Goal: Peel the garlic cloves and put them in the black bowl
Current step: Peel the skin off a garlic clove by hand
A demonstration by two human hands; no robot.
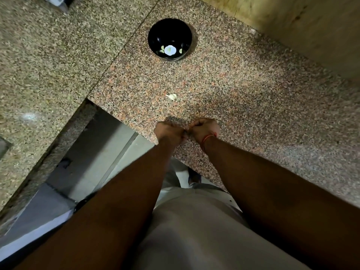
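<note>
One garlic clove [171,96], skin on, lies alone on the speckled granite desk [243,90], roughly midway btw the hands and the black bowl [169,39]. Bowl sits upright further back on the desk, well apart from the clove; white flower w/ green leaves painted on its side; can't tell if anything's inside, interior too dark. Left hand [169,131] and right hand [204,128] are both curled, knuckles up, fingertips meeting over the near edge of the desk. They seem to pinch something small btw them, prob. a clove, but it's hidden by the fingers, can't tell for sure. Red thread [208,137] round the right wrist. Light-coloured trousers [194,230] below, grey floor [93,152] to the left.
</note>
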